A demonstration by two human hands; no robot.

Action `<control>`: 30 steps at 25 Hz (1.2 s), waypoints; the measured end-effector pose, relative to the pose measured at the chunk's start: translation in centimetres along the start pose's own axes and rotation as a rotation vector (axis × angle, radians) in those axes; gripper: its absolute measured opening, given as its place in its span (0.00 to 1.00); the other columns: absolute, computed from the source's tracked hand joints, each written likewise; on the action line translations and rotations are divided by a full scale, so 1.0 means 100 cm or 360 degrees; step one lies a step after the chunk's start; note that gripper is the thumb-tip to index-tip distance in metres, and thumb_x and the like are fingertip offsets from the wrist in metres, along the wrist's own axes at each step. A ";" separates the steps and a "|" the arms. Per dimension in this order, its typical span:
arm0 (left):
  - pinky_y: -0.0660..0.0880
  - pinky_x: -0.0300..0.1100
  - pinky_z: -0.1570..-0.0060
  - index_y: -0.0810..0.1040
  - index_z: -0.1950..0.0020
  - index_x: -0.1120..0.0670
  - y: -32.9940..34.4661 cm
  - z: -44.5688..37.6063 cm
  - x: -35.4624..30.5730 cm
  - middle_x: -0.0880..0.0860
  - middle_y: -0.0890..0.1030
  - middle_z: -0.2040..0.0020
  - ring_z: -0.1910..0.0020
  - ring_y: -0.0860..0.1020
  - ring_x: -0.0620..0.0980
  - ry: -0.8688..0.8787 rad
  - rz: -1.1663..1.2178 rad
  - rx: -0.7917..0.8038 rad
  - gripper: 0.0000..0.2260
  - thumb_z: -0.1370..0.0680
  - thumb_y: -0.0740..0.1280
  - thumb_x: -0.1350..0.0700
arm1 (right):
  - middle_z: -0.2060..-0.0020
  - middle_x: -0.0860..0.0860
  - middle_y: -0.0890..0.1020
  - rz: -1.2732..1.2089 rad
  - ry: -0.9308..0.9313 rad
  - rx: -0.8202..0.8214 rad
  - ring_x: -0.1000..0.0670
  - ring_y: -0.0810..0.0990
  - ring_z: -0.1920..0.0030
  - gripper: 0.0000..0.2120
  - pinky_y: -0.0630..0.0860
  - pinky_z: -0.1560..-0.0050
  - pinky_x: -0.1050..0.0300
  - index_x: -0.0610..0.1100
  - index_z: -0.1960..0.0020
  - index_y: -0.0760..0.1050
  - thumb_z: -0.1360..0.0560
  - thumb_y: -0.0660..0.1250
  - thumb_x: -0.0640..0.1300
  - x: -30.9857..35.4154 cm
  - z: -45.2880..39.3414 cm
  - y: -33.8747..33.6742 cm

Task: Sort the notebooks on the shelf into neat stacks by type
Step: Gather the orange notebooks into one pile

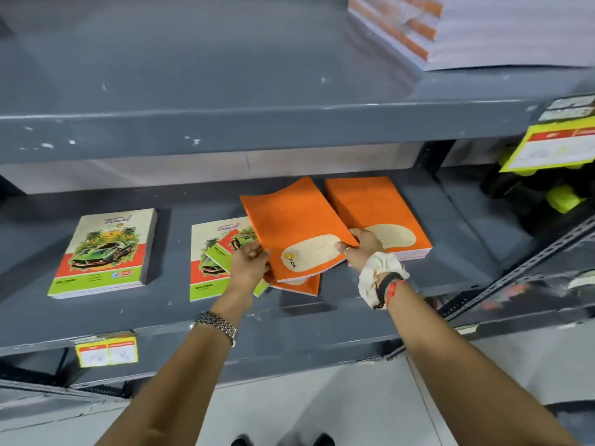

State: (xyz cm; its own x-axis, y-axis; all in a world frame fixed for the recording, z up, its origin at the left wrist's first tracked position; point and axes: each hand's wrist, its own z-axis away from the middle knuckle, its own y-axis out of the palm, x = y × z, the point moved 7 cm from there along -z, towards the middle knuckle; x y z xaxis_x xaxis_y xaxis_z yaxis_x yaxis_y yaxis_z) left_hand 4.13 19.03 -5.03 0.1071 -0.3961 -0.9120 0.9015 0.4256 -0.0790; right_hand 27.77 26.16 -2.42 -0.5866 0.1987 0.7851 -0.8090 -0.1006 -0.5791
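Orange and thin, the notebook (297, 226) in both hands is the thing most likely to go astray: the left hand (249, 263) pinches its near left corner and the right hand (360, 244) grips its right edge, so it hangs tilted and a little bowed above the shelf (96, 329), and a slack grip on either side could, I judge, let it slide down onto the mixed pile beneath. Starting at the left end of the shelf, a neat stack of travel notebooks (104, 252) with a green car on the cover sits square and well apart from the rest. Toward the middle, a second travel stack (209, 262) has a loose copy lying crooked on top, partly under the left hand, and dragging the wrist across it could push it further askew. Another orange book (297, 286) pokes out below the held one, close to the front edge of the shelf, where a nudge might tip it off. To the right, touching the right hand, lies the orange stack (376, 210), the probable destination; a careless drop there would leave it uneven. Grey painted metal, chipped in spots, makes up the shelving, with yellow price tags (108, 350) on the front lip, more orange-spined books (396, 24) on the shelf above, and pale floor below.
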 end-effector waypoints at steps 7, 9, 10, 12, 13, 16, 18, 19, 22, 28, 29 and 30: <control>0.77 0.50 0.43 0.79 0.44 0.57 0.105 0.005 -0.028 0.55 0.82 0.50 0.49 0.80 0.54 0.0296 -0.0197 0.0073 0.12 0.27 0.69 0.61 | 0.55 0.43 0.82 -0.0063 0.0072 -0.0238 0.44 0.78 0.54 0.10 0.72 0.50 0.56 0.42 0.47 0.77 0.28 0.69 0.41 -0.047 -0.019 -0.097; 0.76 0.47 0.43 0.80 0.46 0.58 0.133 -0.002 -0.030 0.57 0.83 0.49 0.48 0.80 0.54 0.0345 -0.0353 0.0136 0.11 0.28 0.69 0.61 | 0.51 0.42 0.83 -0.0054 0.0141 -0.0296 0.43 0.79 0.51 0.12 0.71 0.48 0.55 0.42 0.46 0.76 0.28 0.69 0.41 -0.064 -0.028 -0.113; 0.76 0.46 0.44 0.80 0.46 0.58 0.144 -0.008 -0.027 0.57 0.83 0.48 0.47 0.80 0.55 0.0354 -0.0431 0.0172 0.11 0.28 0.69 0.61 | 0.50 0.41 0.83 -0.0040 0.0186 -0.0306 0.42 0.79 0.49 0.12 0.72 0.47 0.54 0.41 0.46 0.76 0.28 0.69 0.41 -0.071 -0.032 -0.118; 0.76 0.44 0.44 0.79 0.45 0.59 0.158 -0.015 -0.023 0.57 0.83 0.46 0.46 0.80 0.55 0.0334 -0.0508 0.0209 0.12 0.27 0.69 0.59 | 0.49 0.40 0.82 0.0003 0.0257 -0.0321 0.39 0.78 0.47 0.12 0.73 0.45 0.52 0.40 0.45 0.76 0.28 0.68 0.41 -0.079 -0.038 -0.125; 0.75 0.43 0.43 0.79 0.43 0.59 0.162 -0.017 -0.021 0.57 0.82 0.45 0.45 0.80 0.54 0.0322 -0.0536 0.0216 0.12 0.26 0.69 0.58 | 0.49 0.40 0.82 0.0037 0.0290 -0.0312 0.39 0.78 0.45 0.13 0.72 0.43 0.51 0.40 0.44 0.76 0.27 0.68 0.42 -0.083 -0.043 -0.126; 0.71 0.39 0.45 0.77 0.41 0.58 0.158 -0.021 -0.025 0.57 0.81 0.44 0.44 0.79 0.55 0.0459 -0.0652 0.0166 0.13 0.25 0.67 0.57 | 0.43 0.39 0.78 0.0307 0.0331 -0.0358 0.38 0.73 0.39 0.20 0.72 0.39 0.47 0.41 0.41 0.73 0.29 0.70 0.49 -0.086 -0.047 -0.128; 0.73 0.41 0.45 0.75 0.38 0.57 0.137 -0.026 -0.028 0.58 0.80 0.42 0.45 0.79 0.57 0.0563 -0.0715 0.0065 0.15 0.24 0.65 0.57 | 0.38 0.41 0.70 0.0386 0.0270 -0.0516 0.39 0.72 0.38 0.25 0.73 0.40 0.46 0.44 0.38 0.69 0.31 0.70 0.51 -0.075 -0.039 -0.126; 0.74 0.43 0.45 0.74 0.36 0.56 0.122 -0.027 -0.030 0.58 0.78 0.41 0.45 0.79 0.57 0.0603 -0.0758 0.0005 0.15 0.24 0.64 0.58 | 0.38 0.43 0.70 0.0381 0.0173 -0.0580 0.40 0.74 0.40 0.25 0.74 0.41 0.47 0.45 0.37 0.69 0.31 0.70 0.51 -0.065 -0.032 -0.121; 0.71 0.51 0.40 0.73 0.36 0.56 0.060 -0.028 -0.035 0.61 0.75 0.39 0.41 0.74 0.60 0.0751 -0.1077 -0.0266 0.16 0.24 0.63 0.60 | 0.45 0.47 0.76 0.0249 -0.0163 -0.0586 0.44 0.77 0.47 0.18 0.75 0.46 0.51 0.47 0.41 0.73 0.30 0.69 0.45 -0.025 -0.003 -0.084; 0.71 0.53 0.41 0.73 0.36 0.50 -0.050 -0.035 -0.031 0.59 0.75 0.38 0.42 0.75 0.62 0.0626 -0.1410 -0.0317 0.18 0.25 0.61 0.60 | 0.55 0.51 0.84 0.0167 -0.0173 0.0173 0.48 0.82 0.53 0.07 0.78 0.48 0.54 0.48 0.55 0.81 0.30 0.66 0.41 0.006 0.035 0.060; 0.72 0.51 0.42 0.72 0.35 0.49 -0.058 -0.035 -0.028 0.58 0.74 0.38 0.42 0.75 0.61 0.0583 -0.1413 -0.0217 0.19 0.25 0.60 0.60 | 0.50 0.49 0.83 0.0205 -0.0093 0.0257 0.46 0.81 0.49 0.08 0.78 0.45 0.54 0.46 0.51 0.80 0.29 0.66 0.43 0.006 0.040 0.084; 0.73 0.49 0.44 0.71 0.34 0.49 -0.061 -0.035 -0.025 0.58 0.75 0.37 0.42 0.76 0.60 0.0569 -0.1417 -0.0120 0.19 0.24 0.59 0.60 | 0.46 0.47 0.80 0.0252 -0.0025 0.0300 0.44 0.80 0.47 0.11 0.76 0.44 0.54 0.43 0.48 0.79 0.28 0.67 0.45 0.007 0.044 0.101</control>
State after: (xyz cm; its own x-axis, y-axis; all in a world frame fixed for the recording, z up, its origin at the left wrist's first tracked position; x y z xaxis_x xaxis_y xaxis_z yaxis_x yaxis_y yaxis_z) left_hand -3.12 20.29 -3.68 -0.7491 -0.3327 -0.5728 0.5597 0.1447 -0.8160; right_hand 19.01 20.96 -6.73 -0.7057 0.1509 0.6922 -0.6988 -0.3094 -0.6450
